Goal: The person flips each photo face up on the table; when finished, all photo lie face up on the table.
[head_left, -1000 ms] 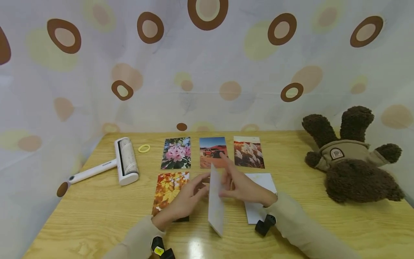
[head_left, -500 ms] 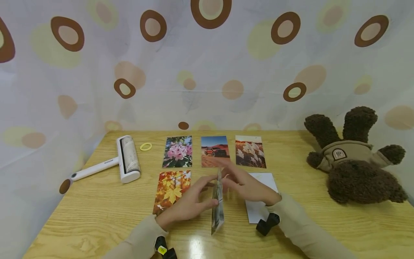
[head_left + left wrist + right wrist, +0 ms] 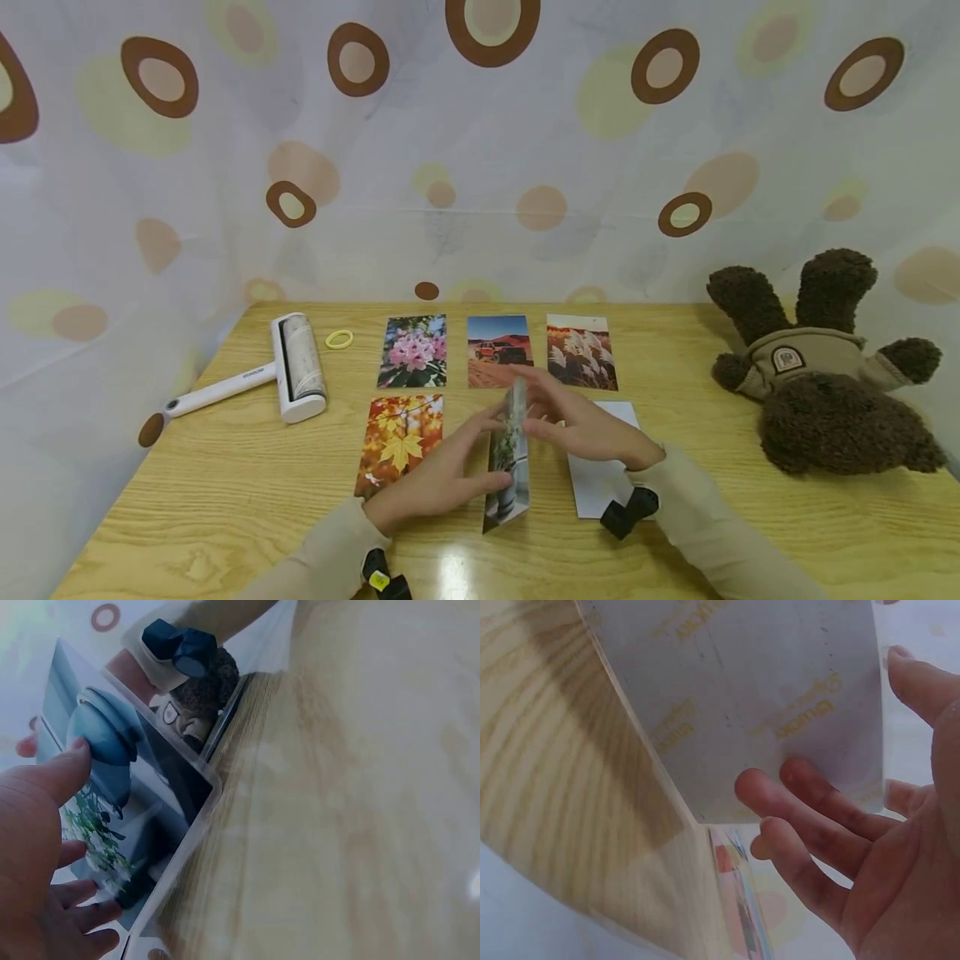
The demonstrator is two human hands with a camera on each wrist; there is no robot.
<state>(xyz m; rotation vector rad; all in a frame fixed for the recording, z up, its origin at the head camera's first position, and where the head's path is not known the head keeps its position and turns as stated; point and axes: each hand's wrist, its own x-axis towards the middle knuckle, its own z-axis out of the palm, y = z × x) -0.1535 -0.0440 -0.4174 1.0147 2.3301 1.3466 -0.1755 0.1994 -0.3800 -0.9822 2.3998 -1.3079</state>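
Observation:
A photo card [image 3: 508,467] stands upright on its edge, held between both hands low over the table. Its picture side, with blue-grey shapes and a green plant, faces the left hand; its white back [image 3: 780,697], printed with yellow lettering, faces the right. The left hand [image 3: 442,479] lays its thumb [image 3: 71,769] on the picture, its other fingers loosely spread along the same face. On the other side, the right hand [image 3: 585,421] touches the back with loosely bent fingertips, its thumb near the card's edge.
Photo cards lie face up: pink flowers [image 3: 412,352], a red truck [image 3: 497,339], reeds [image 3: 582,352], yellow maple leaves [image 3: 399,442]. A white card [image 3: 596,487] lies under the right forearm. Around them are a lint roller [image 3: 300,367], a yellow ring [image 3: 339,339] and a brown plush toy [image 3: 817,367].
The upright card has turned: its white side faced the head camera before, and its picture side shows now. The left thumb has come onto the picture face. The lying cards stay put.

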